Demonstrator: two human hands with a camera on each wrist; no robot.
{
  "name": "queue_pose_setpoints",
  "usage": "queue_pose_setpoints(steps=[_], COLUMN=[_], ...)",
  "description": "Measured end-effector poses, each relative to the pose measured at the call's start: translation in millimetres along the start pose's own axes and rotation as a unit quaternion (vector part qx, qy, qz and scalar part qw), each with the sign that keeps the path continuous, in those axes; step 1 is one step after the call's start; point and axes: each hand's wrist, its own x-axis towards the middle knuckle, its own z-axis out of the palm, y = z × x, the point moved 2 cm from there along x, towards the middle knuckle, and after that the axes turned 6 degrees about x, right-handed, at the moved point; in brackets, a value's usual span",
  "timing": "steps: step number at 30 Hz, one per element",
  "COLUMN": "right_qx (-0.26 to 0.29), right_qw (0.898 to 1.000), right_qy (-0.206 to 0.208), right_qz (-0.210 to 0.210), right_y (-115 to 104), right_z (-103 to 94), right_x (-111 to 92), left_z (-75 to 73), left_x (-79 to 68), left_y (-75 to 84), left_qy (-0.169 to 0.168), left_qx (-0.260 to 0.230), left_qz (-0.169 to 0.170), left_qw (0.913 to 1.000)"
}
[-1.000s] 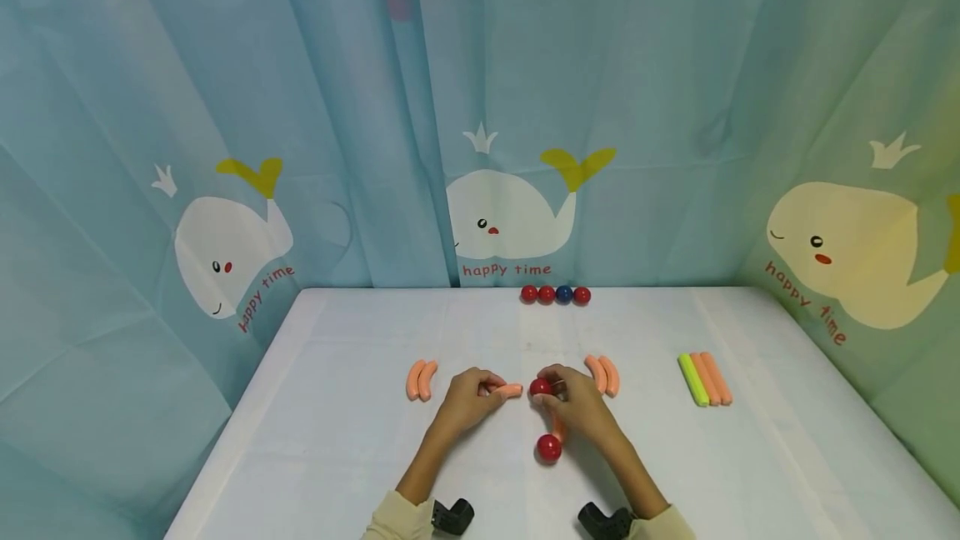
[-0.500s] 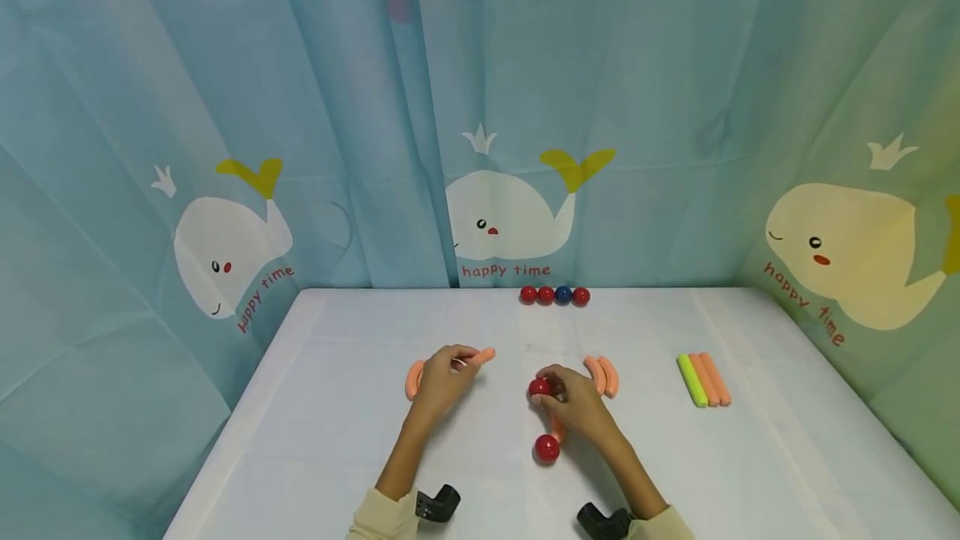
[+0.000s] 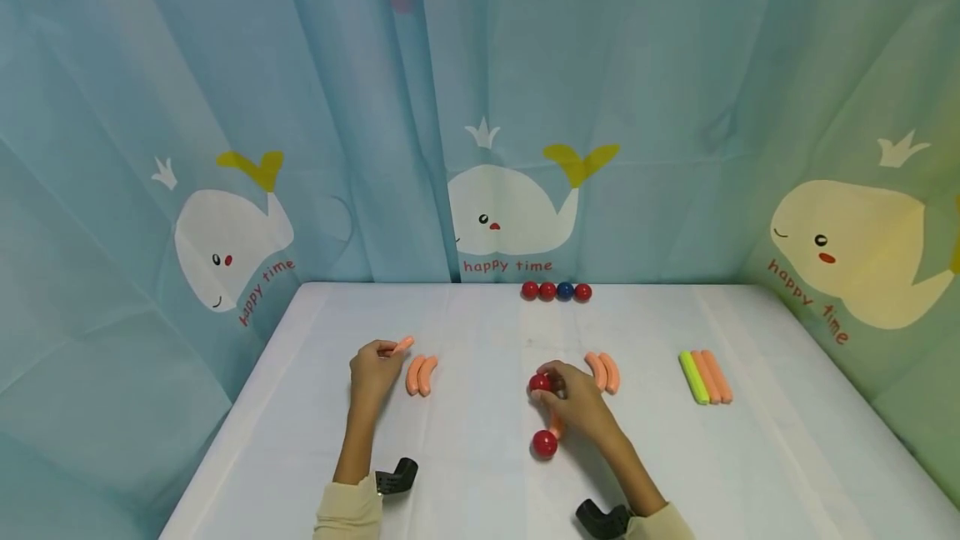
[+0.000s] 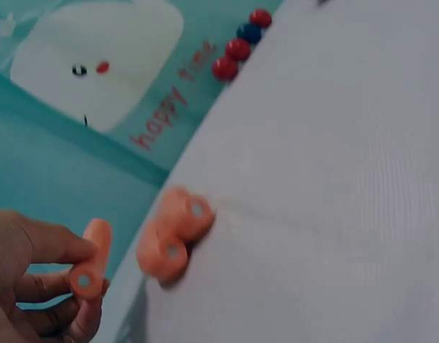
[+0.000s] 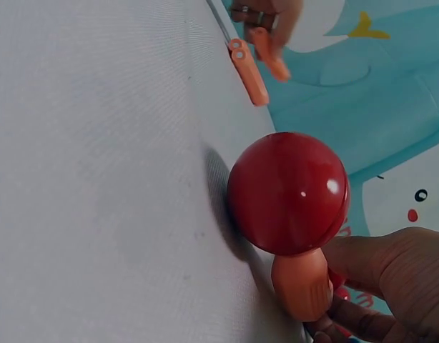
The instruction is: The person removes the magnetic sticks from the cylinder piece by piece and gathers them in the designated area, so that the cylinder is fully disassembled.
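Observation:
My left hand (image 3: 375,370) pinches a short orange rod (image 4: 98,246) between thumb and fingers, raised at the table's left. The rod's end shows a pale round spot. Just right of that hand, two curved orange rods (image 3: 422,375) lie side by side. Near the middle, my right hand (image 3: 574,398) grips a red ball (image 3: 539,383) at the far end of a curved orange rod (image 3: 556,424). A second red ball (image 3: 544,444) sits at that rod's near end, large in the right wrist view. The right fingers partly hide the far ball.
Behind the right hand lie two more curved orange rods (image 3: 602,373). Farther right are one lime-green stick (image 3: 693,377) and two straight orange sticks (image 3: 711,377). Three red balls and a blue ball (image 3: 565,291) line the white table's (image 3: 480,323) back edge, before a whale-print curtain (image 3: 510,107).
My left hand has carried its orange rod from beside the right hand leftward, past the left pair of curved rods. The right hand stays at the red ball almost unmoved.

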Motion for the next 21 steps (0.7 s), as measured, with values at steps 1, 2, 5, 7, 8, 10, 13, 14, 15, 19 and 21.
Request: queue_pose_setpoints(steps=[1, 2, 5, 7, 8, 10, 13, 14, 15, 19, 21], right_qx=[0.001, 0.002, 0.005, 0.005, 0.005, 0.006, 0.006, 0.006, 0.006, 0.002, -0.002], right_qw=[1.0, 1.0, 1.0, 1.0, 1.0, 1.0, 1.0, 1.0, 1.0, 1.0, 1.0], right_qy=[0.0, 0.0, 0.001, 0.003, 0.002, 0.002, 0.003, 0.002, 0.003, 0.001, 0.0], right_qz=[-0.001, -0.002, -0.003, -0.004, -0.004, -0.004, -0.004, -0.005, -0.005, -0.003, -0.002], right_y=[0, 0, 0, 0, 0, 0, 0, 0, 0, 0, 0], right_z=[0.1, 0.2, 0.2, 0.4, 0.5, 0.7, 0.9, 1.0, 1.0, 1.0, 0.6], right_x=[0, 0, 0, 0, 0, 0, 0, 0, 0, 0, 0], left_z=[-1.4, -2.5, -4.8, -5.8, -6.0, -6.7, -6.9, -7.0, -7.0, -6.7, -6.5], left_x=[0.9, 1.6, 2.7, 2.7, 2.5, 2.1, 1.5, 1.4, 1.3, 1.0, 0.9], left_y=[-2.9, -5.6, -11.1, -13.0, -13.7, -13.9, -13.3, -13.1, -13.0, -13.4, -13.9], left_qy=[0.006, 0.011, 0.015, 0.011, 0.008, -0.001, -0.015, -0.019, -0.02, -0.022, -0.023], left_qx=[0.01, 0.021, 0.063, 0.088, 0.097, 0.108, 0.105, 0.103, 0.102, 0.095, 0.092], left_qz=[-0.004, -0.01, -0.011, -0.012, -0.014, -0.019, -0.026, -0.026, -0.026, -0.02, -0.019], left_qw=[0.9999, 0.9997, 0.9978, 0.9959, 0.9952, 0.994, 0.994, 0.9942, 0.9943, 0.995, 0.9953])
